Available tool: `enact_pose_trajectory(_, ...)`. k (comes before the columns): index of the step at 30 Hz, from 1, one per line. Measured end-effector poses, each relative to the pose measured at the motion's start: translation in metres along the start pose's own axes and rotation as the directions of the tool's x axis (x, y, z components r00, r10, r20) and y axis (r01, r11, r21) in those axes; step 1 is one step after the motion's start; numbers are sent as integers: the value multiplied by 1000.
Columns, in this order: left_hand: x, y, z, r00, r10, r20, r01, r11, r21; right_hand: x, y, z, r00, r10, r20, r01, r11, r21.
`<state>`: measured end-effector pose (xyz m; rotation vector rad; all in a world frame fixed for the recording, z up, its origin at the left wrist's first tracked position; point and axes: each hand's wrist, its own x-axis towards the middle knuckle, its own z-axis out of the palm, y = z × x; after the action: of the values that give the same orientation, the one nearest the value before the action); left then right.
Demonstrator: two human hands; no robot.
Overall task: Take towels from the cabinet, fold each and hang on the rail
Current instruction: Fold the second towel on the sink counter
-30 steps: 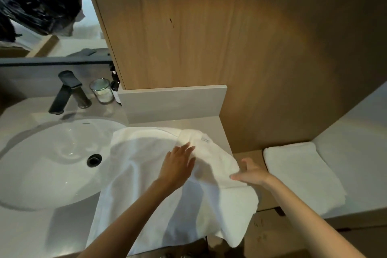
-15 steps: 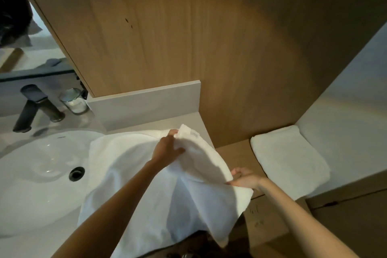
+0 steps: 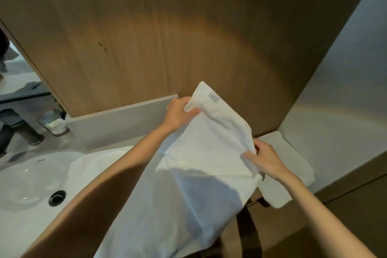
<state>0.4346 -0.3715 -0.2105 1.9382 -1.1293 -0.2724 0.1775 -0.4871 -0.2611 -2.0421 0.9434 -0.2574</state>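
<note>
A large white towel (image 3: 188, 174) is lifted off the vanity counter and hangs down toward the counter's front edge. My left hand (image 3: 180, 114) grips its upper corner, where a small grey label shows. My right hand (image 3: 262, 158) pinches the towel's right edge lower down. A second white towel (image 3: 293, 165), folded flat, lies on a low wooden ledge to the right, partly hidden behind my right hand. No rail is in view.
A white basin (image 3: 31, 184) with a dark drain (image 3: 57, 197) fills the lower left. Behind it stand a dark faucet (image 3: 12, 130) and a glass candle jar (image 3: 53, 122). A wood panel (image 3: 188, 37) and a grey backsplash (image 3: 119, 122) rise behind the counter.
Both hands went from resting on the spread towel to gripping it. They have raised its right side off the counter, and the view has shifted right.
</note>
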Motion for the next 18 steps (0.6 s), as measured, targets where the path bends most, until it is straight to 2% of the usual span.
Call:
enact_pose_trajectory(5,25,32,12,999,21,-39,-22,999,-33,-7,-10,-31,980,-121,-156,74,958,-277)
enact_pose_trajectory(7,29,44,14,1000,4,-31,-3,1000,20,-11,-13,-39,968,-181,-173,77,872,-483)
enact_pose_trajectory(9,28,53,14,999,-1,-32,4,996,92,-14,-9,-45,967,-194,-164,55,790,-610)
enact_pose_trajectory(12,27,54,9,998,18,-59,-13,996,84,-18,-5,-52,936,-305,-178,104,720,-686)
enact_pose_trajectory(14,27,43,5,994,8,-112,-1,998,57,-23,-12,-56,944,-295,-148,101,686,-720)
enact_pose_trajectory(16,20,32,-2,984,-71,-166,74,997,13,-29,-23,-53,977,-197,-84,96,753,-651)
enact_pose_trajectory(18,9,17,-11,968,-148,-204,148,989,-15,-32,-30,-41,985,-170,-18,138,848,-511)
